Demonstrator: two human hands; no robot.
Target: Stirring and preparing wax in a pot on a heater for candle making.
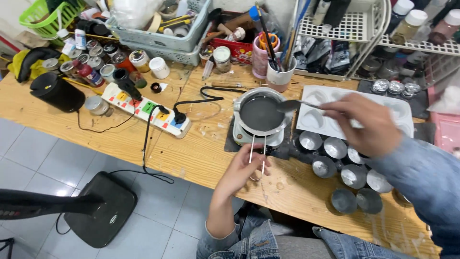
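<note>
- The left hand point(242, 169) has its fingers closed round the looped wire handle of a small round metal melting pot point(261, 112); this pot sits on a little pale electric hot plate point(258, 136) near the middle of the wooden surface point(201, 153).
- The pot is filled nearly to the rim with a dark grey liquid, smooth on top, so whatever goes in it looks melted already.
- The right hand point(369, 125) pinches the handle of a long metal spoon point(294, 104); its bowl lies at the pot's right rim, at or just over the liquid. I cannot tell whether it is dipping or carries anything.
- Just right of the hot plate lies a white plastic mould tray with heart-shaped hollows point(316, 110); the hollows in view look bare, so by my reading no filling has begun there.
- In front of the tray stands a cluster of small round silvery tin cups point(342, 165), close together; most look unfilled, though glare hides a few of their insides.
- Judged from this, melting is done and the stirring or scooping stage is in hand; pouring into tray and cups is left.
- A white power strip with coloured switches point(148, 110) lies to the left, with a black cable plugged in, well apart from the pot.
</note>
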